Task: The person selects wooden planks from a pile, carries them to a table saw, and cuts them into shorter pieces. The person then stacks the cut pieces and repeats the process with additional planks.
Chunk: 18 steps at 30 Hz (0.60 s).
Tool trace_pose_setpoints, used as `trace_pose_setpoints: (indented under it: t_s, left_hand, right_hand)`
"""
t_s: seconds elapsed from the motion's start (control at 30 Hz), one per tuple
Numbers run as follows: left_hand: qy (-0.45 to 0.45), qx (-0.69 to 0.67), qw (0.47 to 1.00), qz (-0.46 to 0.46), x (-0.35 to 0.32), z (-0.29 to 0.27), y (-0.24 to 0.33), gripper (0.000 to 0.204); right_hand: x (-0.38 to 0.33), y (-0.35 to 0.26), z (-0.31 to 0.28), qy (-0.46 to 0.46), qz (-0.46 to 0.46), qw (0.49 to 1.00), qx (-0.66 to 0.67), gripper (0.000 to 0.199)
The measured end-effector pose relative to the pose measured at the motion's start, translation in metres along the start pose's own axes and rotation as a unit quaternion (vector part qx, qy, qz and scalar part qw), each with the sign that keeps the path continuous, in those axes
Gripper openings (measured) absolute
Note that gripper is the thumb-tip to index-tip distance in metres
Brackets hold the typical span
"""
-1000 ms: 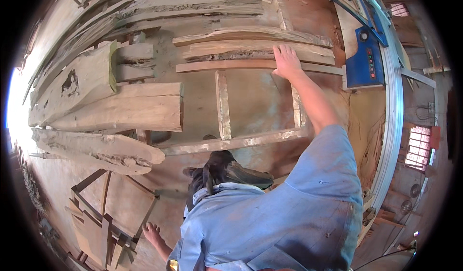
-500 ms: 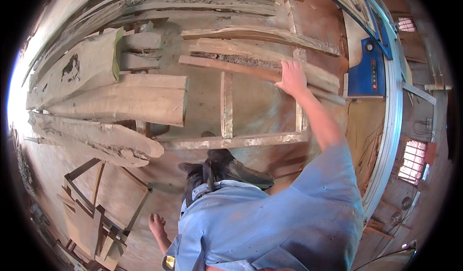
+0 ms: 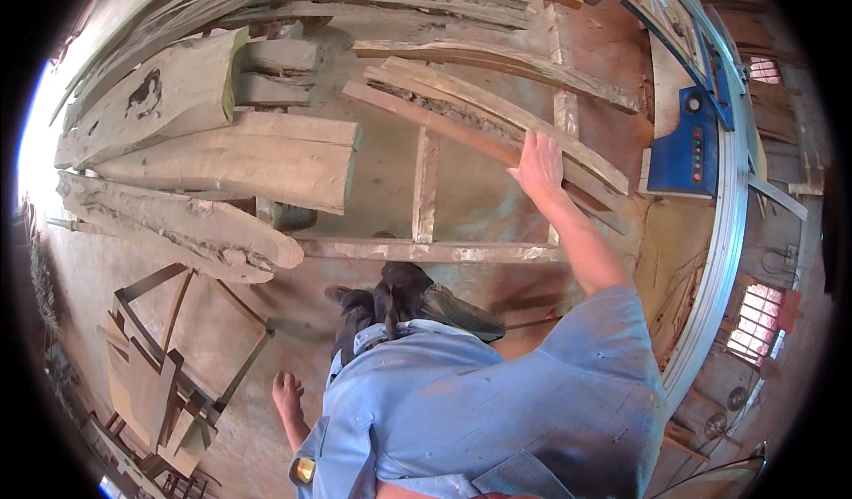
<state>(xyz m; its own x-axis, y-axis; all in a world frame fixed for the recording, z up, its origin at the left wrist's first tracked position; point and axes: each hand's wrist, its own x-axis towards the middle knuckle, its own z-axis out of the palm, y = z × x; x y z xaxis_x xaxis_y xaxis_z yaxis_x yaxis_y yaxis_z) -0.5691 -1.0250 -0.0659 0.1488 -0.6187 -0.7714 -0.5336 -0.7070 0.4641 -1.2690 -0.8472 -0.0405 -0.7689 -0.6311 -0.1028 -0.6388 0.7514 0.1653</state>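
Observation:
My right hand (image 3: 539, 163) grips the edge of a rough-sawn wooden board (image 3: 444, 113) with a dark, bark-like groove along its length. The fingers lie over its top and the thumb rests by the near edge; the underside of the grip is hidden. The board slants down to the right across a whitish metal frame (image 3: 426, 184). Just beyond it, another long board (image 3: 497, 66) lies across the same frame. Low at my left side hangs my left hand (image 3: 288, 395), its fingers loosely bent and apart, with nothing visible in it.
Thick slabs (image 3: 235, 157) are stacked at the left. A blue machine with a control panel (image 3: 683, 148) and a long metal rail (image 3: 723, 241) stands at the right. An angular frame with wood offcuts (image 3: 164, 384) is at the lower left.
The grooved board has swung, its right end coming nearer to me, with my right hand moving along on it. The view has shifted slightly. My left hand still hangs at my side.

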Motion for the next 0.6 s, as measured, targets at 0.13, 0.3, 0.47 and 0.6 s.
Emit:
trace_pose_setpoints:
  t_s: [0.13,0.3,0.47,0.6]
  left_hand:
    - [-0.003,-0.009,1.000,0.006,0.001,0.000,-0.008,0.063]
    - [-0.025,-0.007,0.999,-0.019,0.006,0.009,-0.023,0.063]
    - [-0.016,0.007,1.000,-0.018,0.003,0.015,-0.033,0.064]
    - [-0.023,0.010,1.000,-0.011,0.002,0.014,-0.036,0.065]
  right_hand:
    - [-0.013,-0.006,-0.007,-0.010,-0.023,1.000,-0.004,0.085]
    - [-0.018,-0.005,-0.003,-0.016,-0.014,0.999,0.049,0.089]
    - [-0.012,0.003,-0.006,-0.062,-0.043,0.995,0.068,0.094]
    - [-0.022,0.002,0.001,-0.051,-0.054,0.994,0.077,0.095]
